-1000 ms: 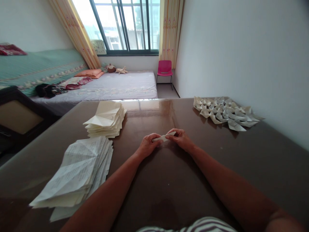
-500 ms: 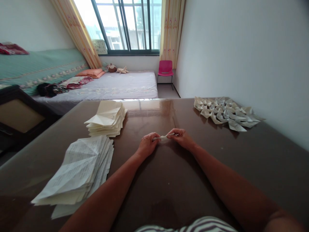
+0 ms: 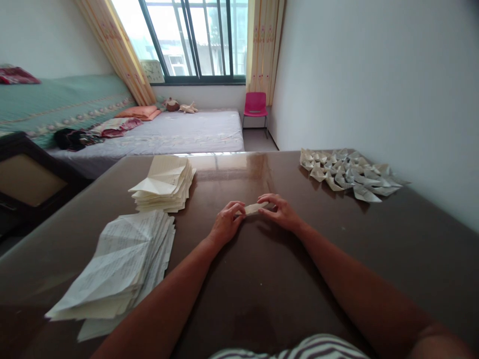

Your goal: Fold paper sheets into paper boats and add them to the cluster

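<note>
1. At far left, a dark-framed panel stands beyond the slanting left edge of the brown table.
2. The white paper stack lies near the left forearm, its long axis slanting from near left to far right; its lower sheets fan out unevenly.
3. Just beyond it sits the cream paper stack, creased on top, near the table's far edge. A strip of tabletop separates it from the left hand.
4. The left hand has its thumb and curled fingers set narrowly about the left end of the folded paper.
5. The folded paper is between the two hands, around the middle of the table. It is slim, its long axis running mostly sideways, with the right end angled slightly toward the far edge. Open tabletop lies beyond it and between the forearms.
6. The right hand has thumb and forefinger parted more widely around the right end. At this size I cannot tell whether either hand truly pinches the paper.
7. Farther right, past open tabletop, the paper boats crowd the far right corner, near the white wall.
</note>
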`<state>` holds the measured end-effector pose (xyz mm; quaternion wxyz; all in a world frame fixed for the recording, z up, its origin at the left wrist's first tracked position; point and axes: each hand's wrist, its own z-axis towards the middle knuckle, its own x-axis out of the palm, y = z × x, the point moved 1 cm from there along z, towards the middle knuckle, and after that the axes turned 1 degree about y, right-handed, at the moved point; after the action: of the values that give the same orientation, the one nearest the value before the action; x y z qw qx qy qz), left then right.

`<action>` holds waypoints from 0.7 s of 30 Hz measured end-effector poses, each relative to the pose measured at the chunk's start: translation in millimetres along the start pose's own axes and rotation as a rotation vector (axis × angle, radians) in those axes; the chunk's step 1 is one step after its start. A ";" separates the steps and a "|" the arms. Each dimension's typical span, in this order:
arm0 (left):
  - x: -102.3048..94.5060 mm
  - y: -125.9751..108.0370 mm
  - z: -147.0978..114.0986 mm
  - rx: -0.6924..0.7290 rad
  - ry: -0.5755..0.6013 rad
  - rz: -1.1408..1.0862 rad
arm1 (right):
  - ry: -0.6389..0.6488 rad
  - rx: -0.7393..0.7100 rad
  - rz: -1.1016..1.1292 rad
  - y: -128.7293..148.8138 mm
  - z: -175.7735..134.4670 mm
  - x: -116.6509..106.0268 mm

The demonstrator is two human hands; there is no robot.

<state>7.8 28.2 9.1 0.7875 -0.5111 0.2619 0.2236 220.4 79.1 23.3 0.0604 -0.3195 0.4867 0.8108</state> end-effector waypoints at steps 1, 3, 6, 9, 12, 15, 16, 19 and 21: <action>0.5 0.5 0.0 0.015 0.010 -0.013 | -0.029 -0.053 -0.034 5.1 -0.1 -1.8; 1.9 0.3 -0.8 0.051 0.037 -0.038 | -0.030 -0.151 -0.122 13.3 -0.6 -3.6; 4.5 -1.8 -2.7 0.105 0.068 -0.066 | 0.121 -0.207 -0.259 17.3 -2.1 -1.5; 6.4 -3.2 -3.7 0.137 0.074 -0.080 | 0.257 -0.176 -0.259 14.3 -2.7 0.7; 6.8 -3.4 -3.8 0.140 0.070 -0.088 | 0.313 -0.115 -0.146 10.2 -1.0 -1.0; 6.0 -4.0 -4.2 0.155 0.083 -0.060 | 0.347 -0.048 -0.062 7.1 1.5 -3.8; 5.7 -4.3 -4.4 0.162 0.093 -0.051 | 0.358 -0.024 -0.049 6.2 2.1 -4.2; 5.4 -5.3 -5.1 0.176 0.113 -0.054 | 0.346 0.016 -0.085 5.2 2.2 -3.6; 5.9 -5.3 -5.1 0.179 0.112 -0.068 | 0.315 0.003 -0.127 6.3 1.3 -2.7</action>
<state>14.6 22.0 7.3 0.8212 -0.4589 0.3070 0.1438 219.4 77.5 29.9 0.0349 -0.4729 0.4700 0.7445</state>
